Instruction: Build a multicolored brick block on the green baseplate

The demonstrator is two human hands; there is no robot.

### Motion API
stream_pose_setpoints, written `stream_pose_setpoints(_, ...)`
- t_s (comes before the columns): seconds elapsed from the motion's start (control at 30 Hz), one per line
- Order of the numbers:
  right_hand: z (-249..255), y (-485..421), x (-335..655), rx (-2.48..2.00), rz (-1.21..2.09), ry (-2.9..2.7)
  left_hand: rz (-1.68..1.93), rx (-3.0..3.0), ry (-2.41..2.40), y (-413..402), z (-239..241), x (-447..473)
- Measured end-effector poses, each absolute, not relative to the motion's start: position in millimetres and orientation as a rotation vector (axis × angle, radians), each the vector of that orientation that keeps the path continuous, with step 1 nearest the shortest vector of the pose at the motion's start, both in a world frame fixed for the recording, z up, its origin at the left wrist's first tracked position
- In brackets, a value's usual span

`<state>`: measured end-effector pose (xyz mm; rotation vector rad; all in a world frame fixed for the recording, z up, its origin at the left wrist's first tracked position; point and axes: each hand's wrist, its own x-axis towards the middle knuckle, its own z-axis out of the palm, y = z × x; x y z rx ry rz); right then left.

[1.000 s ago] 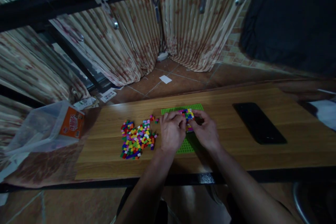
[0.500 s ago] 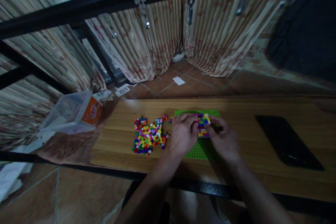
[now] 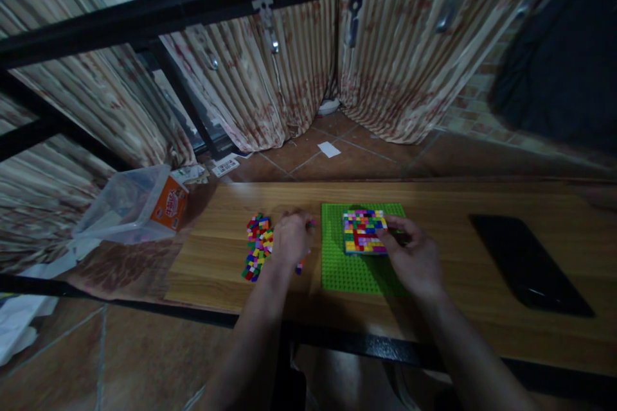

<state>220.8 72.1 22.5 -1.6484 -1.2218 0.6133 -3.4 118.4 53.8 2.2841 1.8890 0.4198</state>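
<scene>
Bricks (image 3: 258,247) already fill one square patch (image 3: 364,232) on the green plate (image 3: 354,270), many lie loose; left hand (image 3: 289,239) fingers curl over them, right hand (image 3: 414,257) fingers press the patch.

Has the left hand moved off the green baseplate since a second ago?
Yes. The left hand went left, off the green baseplate, onto the loose brick pile.

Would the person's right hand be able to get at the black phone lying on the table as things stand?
Probably yes. The right hand rests at the edge of the coloured block patch, and only bare table lies between it and the black phone on the same side.
</scene>
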Motion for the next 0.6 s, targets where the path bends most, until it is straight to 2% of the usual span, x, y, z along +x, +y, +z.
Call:
stream_pose_setpoints(0.33, 23, 73, 221, -1.642, 0.642, -1.202, 0.355, 2.197, 1.985, 117, 54, 11)
stream_pose_setpoints(0.43, 26, 71, 220, -1.641, 0.559, -1.212, 0.574, 2.104, 1.838, 117, 56, 11)
stream_pose_setpoints(0.6, 39, 66, 212, -1.437, 0.369, -1.339, 0.945, 1.709, 1.306, 115, 56, 18)
